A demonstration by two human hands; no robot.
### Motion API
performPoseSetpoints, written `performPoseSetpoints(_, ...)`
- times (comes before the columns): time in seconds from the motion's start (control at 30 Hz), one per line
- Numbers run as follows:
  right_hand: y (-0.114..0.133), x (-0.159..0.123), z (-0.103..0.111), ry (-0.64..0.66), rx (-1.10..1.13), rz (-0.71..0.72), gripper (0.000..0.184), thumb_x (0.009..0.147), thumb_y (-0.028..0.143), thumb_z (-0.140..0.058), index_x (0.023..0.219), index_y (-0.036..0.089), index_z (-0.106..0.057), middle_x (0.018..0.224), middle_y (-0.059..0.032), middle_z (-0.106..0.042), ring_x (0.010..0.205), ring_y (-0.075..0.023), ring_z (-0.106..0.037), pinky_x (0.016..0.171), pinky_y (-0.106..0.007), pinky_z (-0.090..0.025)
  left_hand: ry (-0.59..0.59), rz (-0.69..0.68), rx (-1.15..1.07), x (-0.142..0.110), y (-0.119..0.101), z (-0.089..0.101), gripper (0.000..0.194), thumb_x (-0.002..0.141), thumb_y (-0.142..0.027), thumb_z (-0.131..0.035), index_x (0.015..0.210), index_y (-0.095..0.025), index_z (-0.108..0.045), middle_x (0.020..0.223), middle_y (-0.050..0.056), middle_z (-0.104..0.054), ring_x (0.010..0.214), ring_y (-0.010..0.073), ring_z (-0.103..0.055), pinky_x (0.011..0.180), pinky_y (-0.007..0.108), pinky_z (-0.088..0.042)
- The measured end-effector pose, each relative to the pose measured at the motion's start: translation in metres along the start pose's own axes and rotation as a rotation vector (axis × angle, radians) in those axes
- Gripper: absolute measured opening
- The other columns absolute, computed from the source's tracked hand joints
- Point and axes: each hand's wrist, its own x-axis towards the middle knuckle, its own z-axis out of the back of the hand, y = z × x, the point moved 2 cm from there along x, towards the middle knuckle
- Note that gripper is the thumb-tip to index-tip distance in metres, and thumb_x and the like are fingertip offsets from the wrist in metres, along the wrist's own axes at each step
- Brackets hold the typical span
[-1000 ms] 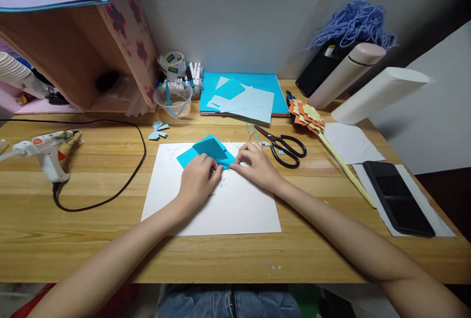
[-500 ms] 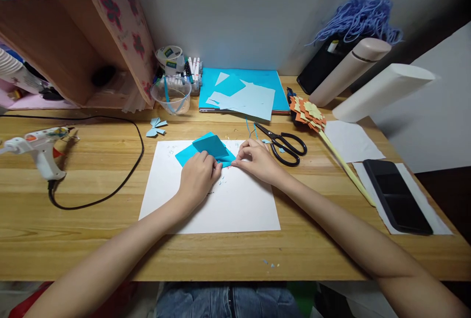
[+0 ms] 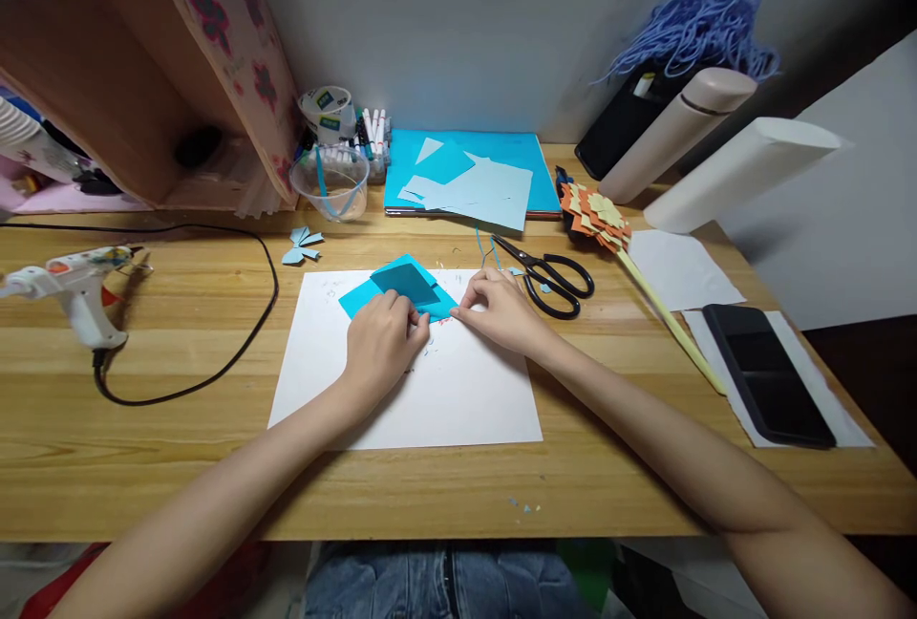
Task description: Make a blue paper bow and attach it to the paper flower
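A bright blue sheet of folded paper lies on a white sheet in front of me, one flap raised along its upper side. My left hand presses on its lower edge, the fingers curled and the thumb against the paper. At the paper's right corner, my right hand pinches the tip between thumb and forefinger. Part of the blue paper is hidden under my left hand. Tiny paper scraps and marks dot the white sheet.
Black-handled scissors lie just beyond my right hand. A glue gun with its cord rests at left, near a light blue paper bow. Behind are a plastic cup and cut paper. A phone lies at right.
The view has tilted and shifted slightly. My right thumb and forefinger have slid a little outward to the blue paper's right tip; my left hand stays in place on it.
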Motion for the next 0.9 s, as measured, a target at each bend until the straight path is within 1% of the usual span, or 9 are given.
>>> performPoseSetpoints(0.17, -0.008, 0.004, 0.001, 0.016, 0.01, 0.008, 0.017, 0.072, 0.025, -0.067, 0.06, 0.019, -0.056, 0.085, -0.0036, -0.057, 0.088, -0.0213, -0.048, 0.081, -0.036, -0.036, 0.0, -0.003, -0.077, -0.001, 0.0, 0.005, 0.012, 0.085, -0.028, -0.051, 0.08, -0.018, -0.054, 0.075, 0.003, -0.058, 0.07, 0.0171, -0.052, 0.057, 0.029, -0.032)
performPoseSetpoints(0.3, -0.012, 0.007, 0.004, 0.024, 0.002, 0.04, 0.017, 0.071, 0.021, -0.066, 0.06, 0.019, -0.053, 0.08, -0.003, -0.057, 0.083, -0.0206, -0.049, 0.076, -0.035, -0.037, -0.014, -0.051, -0.094, -0.002, 0.001, 0.005, 0.016, 0.088, -0.03, -0.049, 0.078, -0.019, -0.057, 0.074, 0.002, -0.059, 0.072, 0.0181, -0.053, 0.06, 0.03, -0.034)
performPoseSetpoints(0.37, -0.01, 0.006, 0.006, 0.019, -0.003, 0.095, 0.015, 0.071, 0.019, -0.065, 0.063, 0.019, -0.053, 0.078, -0.0024, -0.057, 0.081, -0.0197, -0.05, 0.075, -0.035, -0.038, -0.023, -0.056, -0.093, -0.003, 0.002, 0.004, 0.017, 0.088, -0.03, -0.05, 0.078, -0.019, -0.059, 0.075, 0.003, -0.06, 0.074, 0.0191, -0.054, 0.062, 0.03, -0.035)
performPoseSetpoints(0.43, -0.005, 0.002, 0.006, 0.013, -0.002, 0.253, 0.009, 0.075, 0.018, -0.063, 0.071, 0.019, -0.055, 0.078, -0.0022, -0.059, 0.08, -0.0187, -0.051, 0.076, -0.034, -0.039, -0.027, -0.055, -0.089, -0.004, 0.003, 0.003, 0.017, 0.087, -0.03, -0.051, 0.079, -0.019, -0.06, 0.076, 0.003, -0.061, 0.076, 0.0197, -0.055, 0.062, 0.031, -0.035)
performPoseSetpoints(0.5, 0.001, -0.003, 0.002, -0.003, -0.048, 0.509, 0.002, 0.08, 0.02, -0.06, 0.08, 0.019, -0.058, 0.081, -0.0033, -0.061, 0.083, -0.019, -0.052, 0.077, -0.034, -0.041, -0.027, -0.055, -0.089, -0.004, 0.003, 0.003, 0.018, 0.087, -0.031, -0.051, 0.078, -0.019, -0.06, 0.076, 0.003, -0.061, 0.076, 0.0196, -0.055, 0.062, 0.031, -0.036)
performPoseSetpoints(0.6, 0.006, -0.012, -0.008, -0.075, -0.24, 0.831, 0.012, 0.088, 0.022, -0.051, 0.092, 0.02, -0.062, 0.086, -0.0056, -0.064, 0.086, -0.0201, -0.051, 0.077, -0.035, -0.043, -0.022, -0.05, -0.091, -0.004, 0.003, 0.003, 0.019, 0.088, -0.032, -0.05, 0.077, -0.019, -0.06, 0.076, 0.003, -0.061, 0.074, 0.0192, -0.054, 0.062, 0.031, -0.036)
performPoseSetpoints(0.67, 0.006, -0.014, -0.014, -0.122, -0.349, 0.921, 0.018, 0.091, 0.019, -0.047, 0.097, 0.02, -0.063, 0.088, -0.0061, -0.066, 0.085, -0.0196, -0.052, 0.077, -0.035, -0.044, -0.015, -0.043, -0.097, -0.004, 0.003, 0.003, 0.019, 0.088, -0.031, -0.05, 0.077, -0.019, -0.06, 0.076, 0.003, -0.061, 0.074, 0.0191, -0.054, 0.062, 0.031, -0.036)
performPoseSetpoints(0.73, 0.005, -0.015, -0.017, -0.151, -0.4, 0.962, 0.02, 0.091, 0.018, -0.046, 0.1, 0.019, -0.063, 0.089, -0.0059, -0.066, 0.086, -0.019, -0.052, 0.08, -0.036, -0.045, -0.005, -0.039, -0.104, -0.003, 0.003, 0.003, 0.018, 0.088, -0.031, -0.05, 0.078, -0.019, -0.06, 0.076, 0.003, -0.062, 0.074, 0.0189, -0.055, 0.062, 0.031, -0.036)
performPoseSetpoints(0.9, 0.007, -0.013, -0.012, -0.163, -0.463, 1.034, 0.019, 0.089, 0.015, -0.047, 0.088, 0.02, -0.065, 0.081, -0.0031, -0.066, 0.084, -0.0181, -0.053, 0.093, -0.039, -0.042, 0.009, -0.05, -0.106, -0.003, 0.004, 0.004, 0.018, 0.087, -0.031, -0.051, 0.079, -0.019, -0.061, 0.078, 0.003, -0.062, 0.075, 0.0188, -0.055, 0.063, 0.031, -0.037)
